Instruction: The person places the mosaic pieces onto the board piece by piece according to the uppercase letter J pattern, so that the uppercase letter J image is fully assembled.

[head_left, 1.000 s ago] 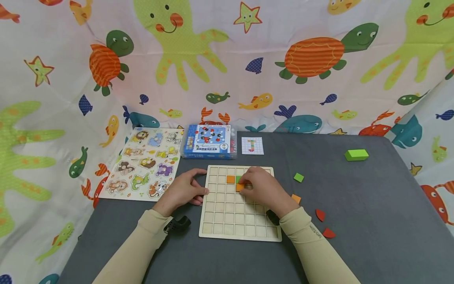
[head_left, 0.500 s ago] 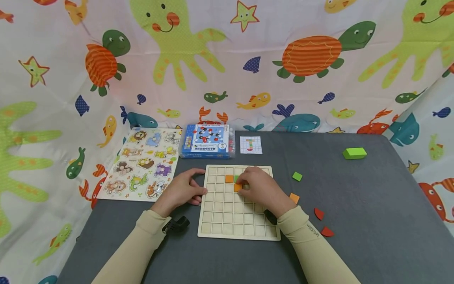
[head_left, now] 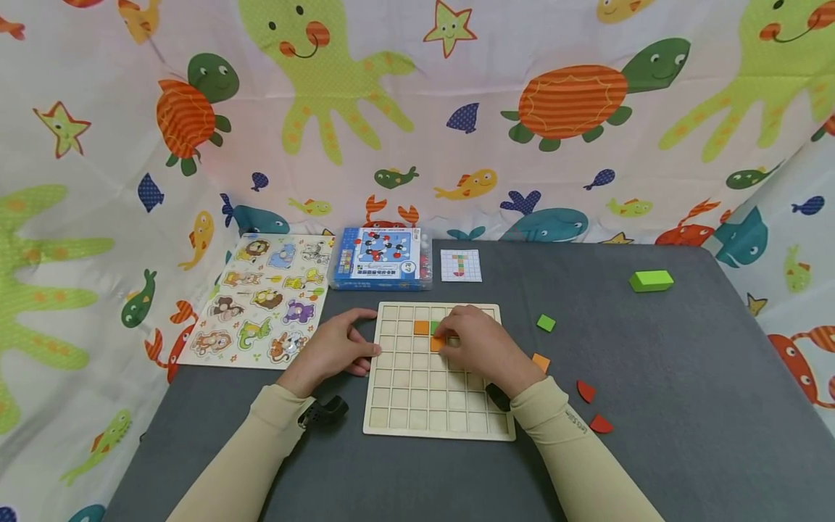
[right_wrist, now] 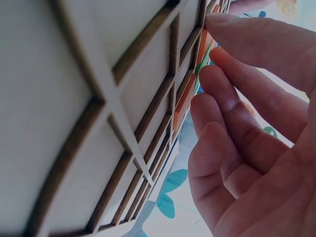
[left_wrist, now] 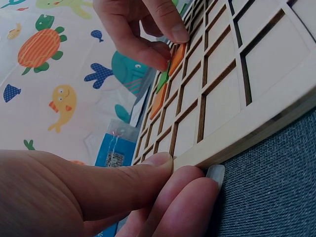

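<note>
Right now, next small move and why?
Probably press down the orange tile the right hand is touching: it lies over a cell, I can't tell if it sits flush, and the left hand grips the edge of the board.

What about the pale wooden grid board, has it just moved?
No, the board hasn't shifted either way against the blue rectangular plastic box in the head view.

Some cells of the gridded board (head_left: pixel 438 401) are covered by the right hand (head_left: pixel 488 349); both sleeves (head_left: pixel 244 457) (beige) are cut off below.
</note>
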`<state>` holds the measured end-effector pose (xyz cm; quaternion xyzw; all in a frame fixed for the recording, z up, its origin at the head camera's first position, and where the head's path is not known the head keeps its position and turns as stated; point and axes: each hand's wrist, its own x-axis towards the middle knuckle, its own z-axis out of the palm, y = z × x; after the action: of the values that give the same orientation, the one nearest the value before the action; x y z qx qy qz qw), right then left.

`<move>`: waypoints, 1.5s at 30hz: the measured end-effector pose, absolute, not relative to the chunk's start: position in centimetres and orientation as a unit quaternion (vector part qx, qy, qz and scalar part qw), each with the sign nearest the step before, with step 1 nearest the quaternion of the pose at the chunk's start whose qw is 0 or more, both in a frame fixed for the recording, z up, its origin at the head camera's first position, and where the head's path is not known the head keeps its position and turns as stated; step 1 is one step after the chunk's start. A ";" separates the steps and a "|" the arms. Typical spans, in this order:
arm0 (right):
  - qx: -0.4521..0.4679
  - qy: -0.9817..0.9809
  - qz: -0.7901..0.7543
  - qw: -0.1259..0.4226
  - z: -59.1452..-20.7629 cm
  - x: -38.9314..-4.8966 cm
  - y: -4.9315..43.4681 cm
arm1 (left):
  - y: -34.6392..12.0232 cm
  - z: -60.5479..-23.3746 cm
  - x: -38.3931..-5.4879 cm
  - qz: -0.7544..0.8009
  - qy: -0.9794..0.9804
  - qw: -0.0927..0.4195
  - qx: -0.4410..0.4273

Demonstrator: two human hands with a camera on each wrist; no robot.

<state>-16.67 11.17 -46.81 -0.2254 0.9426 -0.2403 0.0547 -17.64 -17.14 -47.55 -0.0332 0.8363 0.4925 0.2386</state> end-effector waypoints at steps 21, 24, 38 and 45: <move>-0.188 0.945 -0.262 0.055 -45.8 -16.8 14.2 | -16.9 -47.8 -17.8 0.498 0.833 0.239 -0.031; -0.148 0.952 -0.264 0.052 -45.4 -16.8 16.4 | -16.9 -47.7 -17.7 0.499 0.832 0.240 -0.033; -0.057 0.962 -0.265 0.046 -46.1 -16.8 25.4 | -17.2 -47.6 -17.7 0.497 0.833 0.242 -0.033; -0.035 0.964 -0.261 0.047 -46.5 -16.9 27.3 | -17.1 -47.6 -17.5 0.502 0.830 0.241 -0.029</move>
<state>-16.89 27.26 -46.46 -0.0351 0.9635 -0.2613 0.0466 -17.55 -17.08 -47.60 -0.0287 0.8304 0.5016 0.2409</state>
